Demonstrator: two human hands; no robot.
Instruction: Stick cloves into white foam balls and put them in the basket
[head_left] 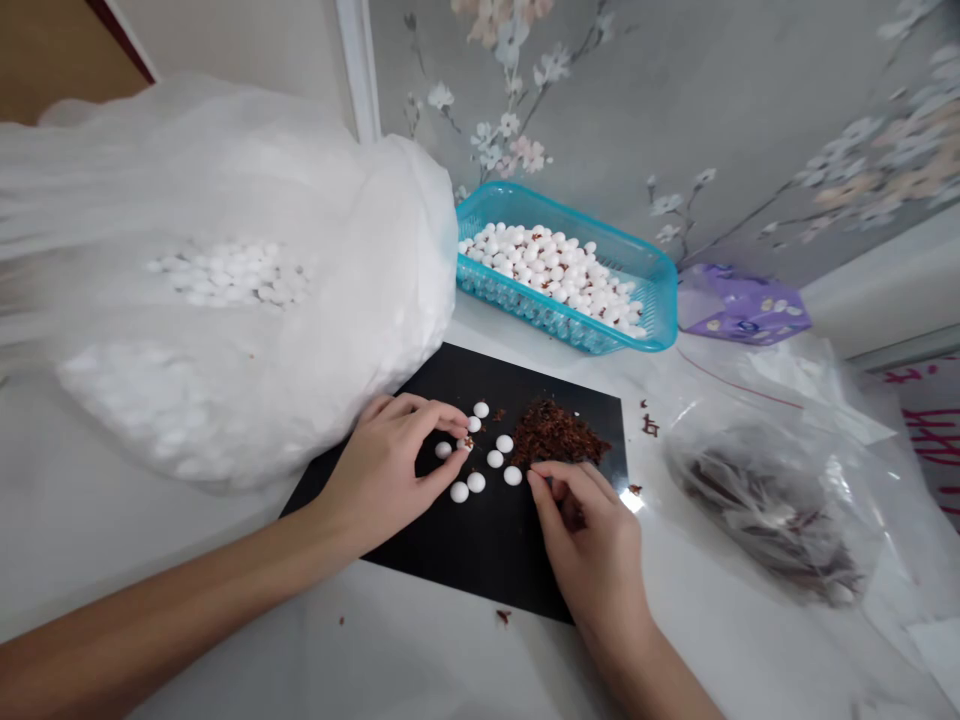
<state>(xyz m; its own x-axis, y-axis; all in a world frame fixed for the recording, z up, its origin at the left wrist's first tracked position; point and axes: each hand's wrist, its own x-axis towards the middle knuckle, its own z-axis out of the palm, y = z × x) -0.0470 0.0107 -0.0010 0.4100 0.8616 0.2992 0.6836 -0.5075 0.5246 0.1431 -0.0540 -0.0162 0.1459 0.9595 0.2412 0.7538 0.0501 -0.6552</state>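
My left hand (401, 455) is over the black board (442, 545), thumb and fingertips closed around a small white ball (466, 443) with a reddish-brown bit on top. Several more white balls (475, 482) lie loose on the board between my hands. My right hand (589, 525) has thumb and forefinger pinched together at the near edge of a heap of reddish-brown pieces (559, 432). Anything in that pinch is too small to make out. The other right fingers are curled in.
A big translucent bag of white balls (247, 370) bulges at the left, overhanging the board. Behind stands a blue basket (660, 300) of white balls with brown bits. At right are a clear bag of brown pieces (772, 510) and a purple packet (742, 305). Brown scraps (649, 425) dot the table.
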